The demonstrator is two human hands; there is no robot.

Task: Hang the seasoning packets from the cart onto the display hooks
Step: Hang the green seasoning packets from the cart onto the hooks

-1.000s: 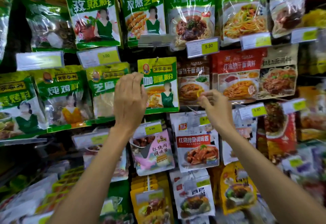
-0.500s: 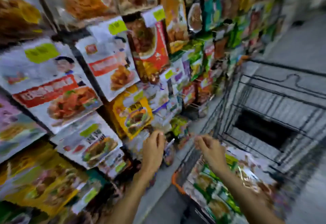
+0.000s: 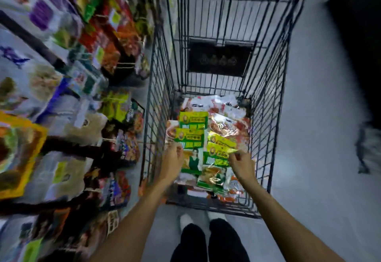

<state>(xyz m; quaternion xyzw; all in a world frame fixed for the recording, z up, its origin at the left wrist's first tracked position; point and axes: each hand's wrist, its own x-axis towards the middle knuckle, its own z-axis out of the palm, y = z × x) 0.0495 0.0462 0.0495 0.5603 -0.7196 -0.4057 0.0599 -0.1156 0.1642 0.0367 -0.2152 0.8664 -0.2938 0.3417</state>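
Cart (image 3: 158, 117): wire basket seen from above, its near end toward the person
Packets (image 3: 226, 125): a loose pile on the cart's bottom, in its near half
Green packets (image 3: 192, 120): two alike on top of the pile, toward the cart's left wall, and overlapping
Yellow packet (image 3: 221, 148): on the pile nearer the cart's right wall, tilted, one corner reaching the right hand
Left hand (image 3: 172, 158): inside the cart by its left wall, back up, fingers loosely straight over the near edge of the green packets, holding nothing that shows
Right hand (image 3: 240, 161): inside the cart nearer its right wall, fingers curled, thumb and forefinger at the yellow packet's corner; cannot tell whether they pinch it or only touch
Between the hands: more of the pile, a packet with a figure in green uppermost
Panel (image 3: 219, 58): dark, at the cart's far end
Shelf (image 3: 61, 97): left of the cart, hung with packets, much blurred
Floor (image 3: 309, 117): grey, right of the cart
Shoes (image 3: 185, 220): pale, just outside the cart's near end
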